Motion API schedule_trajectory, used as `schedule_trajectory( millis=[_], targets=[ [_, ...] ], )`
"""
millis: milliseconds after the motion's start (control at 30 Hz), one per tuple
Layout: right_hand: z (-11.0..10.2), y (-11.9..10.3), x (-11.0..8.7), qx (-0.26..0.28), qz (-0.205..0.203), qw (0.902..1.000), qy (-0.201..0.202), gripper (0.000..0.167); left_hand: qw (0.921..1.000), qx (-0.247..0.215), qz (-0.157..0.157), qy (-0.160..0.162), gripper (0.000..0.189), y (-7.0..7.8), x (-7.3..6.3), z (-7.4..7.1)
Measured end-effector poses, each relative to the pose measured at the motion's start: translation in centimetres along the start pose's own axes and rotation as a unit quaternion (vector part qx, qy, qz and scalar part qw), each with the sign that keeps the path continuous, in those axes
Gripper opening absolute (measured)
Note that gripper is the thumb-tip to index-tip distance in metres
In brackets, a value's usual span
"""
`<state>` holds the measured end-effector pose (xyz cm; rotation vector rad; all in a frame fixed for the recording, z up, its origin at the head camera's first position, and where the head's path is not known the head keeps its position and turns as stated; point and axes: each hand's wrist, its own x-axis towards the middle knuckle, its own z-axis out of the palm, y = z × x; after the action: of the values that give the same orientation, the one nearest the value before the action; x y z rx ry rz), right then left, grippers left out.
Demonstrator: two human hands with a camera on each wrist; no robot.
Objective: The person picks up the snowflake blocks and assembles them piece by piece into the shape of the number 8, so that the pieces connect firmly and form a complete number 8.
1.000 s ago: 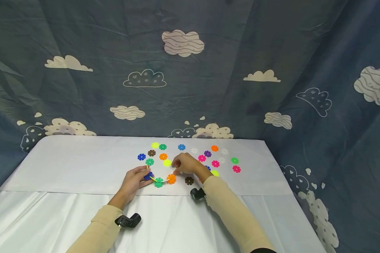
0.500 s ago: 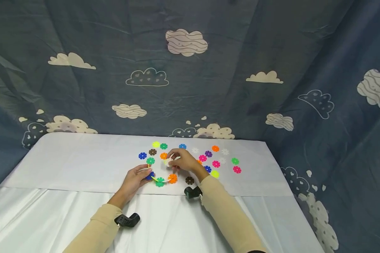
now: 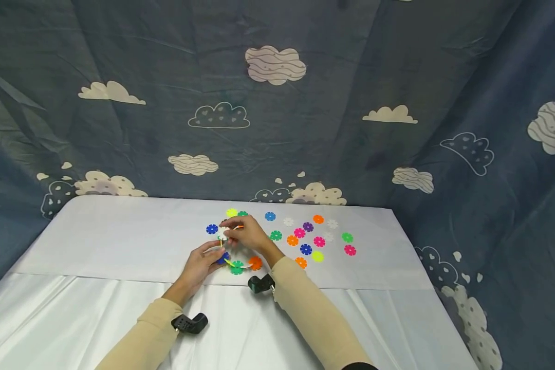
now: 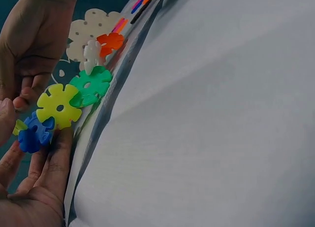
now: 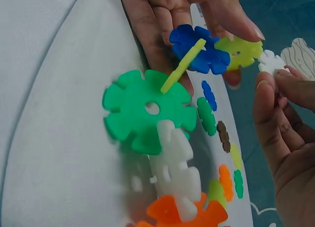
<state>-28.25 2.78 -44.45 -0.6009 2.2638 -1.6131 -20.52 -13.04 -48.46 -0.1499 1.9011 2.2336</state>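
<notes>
A chain of slotted, flower-shaped plastic discs hangs from my left hand (image 3: 198, 266), which grips it near a blue disc (image 5: 214, 62) and an end yellow disc (image 5: 239, 53). My right hand (image 3: 247, 236) pinches a loose white disc (image 5: 269, 61) between thumb and fingers, its edge right at the yellow disc's edge. Below the blue disc, another yellow disc (image 4: 60, 106) links to a green disc (image 5: 125, 101). A white disc (image 5: 170, 155) and an orange disc (image 5: 165, 212) follow at the low end, close over the table.
Several loose discs lie on the white-covered table (image 3: 120, 236), such as a blue disc (image 3: 211, 229) behind the hands, a pink disc (image 3: 350, 250) and a yellow disc (image 3: 317, 256) to the right. A dark cloud-patterned curtain (image 3: 314, 144) hangs behind the table.
My right hand has moved left across the chain, bringing the white disc to the end yellow disc. My left hand keeps its grip on the chain, nearly still.
</notes>
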Motion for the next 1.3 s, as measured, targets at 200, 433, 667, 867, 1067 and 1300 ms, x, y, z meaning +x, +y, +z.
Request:
schedule_trajectory(
  millis=[200, 433, 667, 867, 1067, 1300],
  targets=[
    [-0.14, -0.41, -0.05, -0.007, 0.000, 0.9998, -0.016, 0.021, 0.9999, -0.011, 0.010, -0.007, 0.042, 0.20, 0.08, 0.14],
    [-0.05, -0.28, -0.02, 0.011, -0.007, 0.9999, -0.006, 0.019, 0.9998, -0.004, 0.018, 0.002, 0.044, 0.12, 0.23, 0.36],
    [0.14, -0.41, 0.01, 0.010, -0.016, 0.9998, -0.006, 0.014, 0.9995, -0.002, 0.029, 0.010, 0.041, 0.09, 0.39, 0.56],
    [-0.01, -0.55, 0.07, -0.028, -0.017, 0.9989, -0.032, 0.015, 0.9996, 0.006, 0.024, 0.015, 0.036, -0.03, 0.29, 0.80],
    [-0.07, -0.31, -0.18, -0.049, -0.003, 0.9977, -0.047, 0.016, 0.9998, 0.009, 0.008, -0.014, 0.039, -0.15, 0.07, 0.76],
    [0.23, -0.31, -0.31, -0.051, -0.024, 0.9961, -0.068, 0.023, 0.9998, 0.002, -0.012, 0.013, 0.046, 0.07, -0.29, 0.16]
  ],
)
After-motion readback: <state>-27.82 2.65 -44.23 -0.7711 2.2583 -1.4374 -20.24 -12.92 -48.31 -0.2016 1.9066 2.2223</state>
